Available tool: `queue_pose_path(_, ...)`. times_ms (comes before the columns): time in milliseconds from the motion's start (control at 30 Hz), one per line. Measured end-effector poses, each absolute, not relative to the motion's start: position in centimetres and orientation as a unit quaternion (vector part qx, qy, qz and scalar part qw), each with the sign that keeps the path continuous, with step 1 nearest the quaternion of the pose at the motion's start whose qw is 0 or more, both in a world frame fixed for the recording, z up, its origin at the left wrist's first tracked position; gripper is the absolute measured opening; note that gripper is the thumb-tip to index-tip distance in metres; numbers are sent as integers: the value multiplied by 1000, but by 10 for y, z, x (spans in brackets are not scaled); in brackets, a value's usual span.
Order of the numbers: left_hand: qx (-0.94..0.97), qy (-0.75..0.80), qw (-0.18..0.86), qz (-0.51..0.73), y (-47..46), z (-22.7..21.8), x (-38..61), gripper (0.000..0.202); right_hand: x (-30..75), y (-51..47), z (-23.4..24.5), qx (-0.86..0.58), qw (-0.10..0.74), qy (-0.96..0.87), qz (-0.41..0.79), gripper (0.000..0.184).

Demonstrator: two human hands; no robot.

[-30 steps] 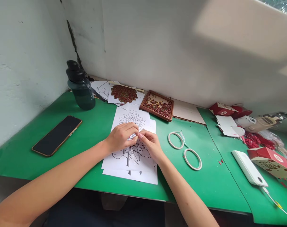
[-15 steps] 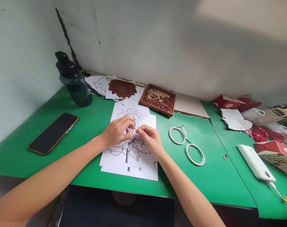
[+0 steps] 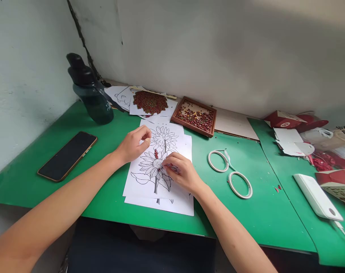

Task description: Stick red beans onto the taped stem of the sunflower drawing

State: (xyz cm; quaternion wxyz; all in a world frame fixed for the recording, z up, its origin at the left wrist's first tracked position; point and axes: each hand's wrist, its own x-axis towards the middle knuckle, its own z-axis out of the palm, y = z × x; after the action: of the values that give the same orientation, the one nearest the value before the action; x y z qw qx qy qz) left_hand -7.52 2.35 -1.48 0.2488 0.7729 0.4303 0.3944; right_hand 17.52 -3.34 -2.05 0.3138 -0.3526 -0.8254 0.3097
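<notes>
A sheet with a line drawing of sunflowers (image 3: 144, 189) lies on top of other paper. One upper petal of the lower flower is filled with small red beans (image 3: 156, 153), and a few dark red specks sit below the flower's centre. Curled over the sheet's left edge, my left hand (image 3: 135, 144) has thumb and fingertips drawn together beside the upper flower. My right hand (image 3: 182, 171) rests low over the lower flower, its fingertips pinched at the right of the flower's centre. Whatever either pinch holds is too small or hidden to make out.
Behind the sheet stands a wooden tray (image 3: 213, 123) of mixed beans, beside a bean-covered picture (image 3: 150, 102). To the right lie two tape rolls (image 3: 240, 185) and a white power bank (image 3: 317, 197). A phone (image 3: 67, 156) and a dark bottle (image 3: 89, 96) are on the left.
My left hand has drawn back to the left and up, uncovering the red-filled petal. My right hand has come down closer to the lower flower's centre. The view has shifted slightly.
</notes>
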Motion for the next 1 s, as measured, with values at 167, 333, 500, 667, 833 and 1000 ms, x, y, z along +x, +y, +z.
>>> queue_pose_path(167,738,403,379,386,9,-14,-61,5,174,-34,-23,-352,314,-824,312,27)
queue_pose_path(333,620,382,541,422,6,-17,-51,4,174,-33,-25,-352,317,-823,313,30)
queue_pose_path(500,603,377,543,446,12,-20,-52,6,175,-33,-24,-339,299,-838,305,27)
queue_pose_path(667,603,377,541,448,12,-21,-52,7,174,-32,-25,-326,284,-850,301,28)
queue_pose_path(833,621,378,530,436,11,-22,-51,8,173,-32,-26,-322,284,-850,305,27)
queue_pose_path(1000,633,382,519,429,11,-23,-51,8,173,-32,-27,-320,274,-857,297,20)
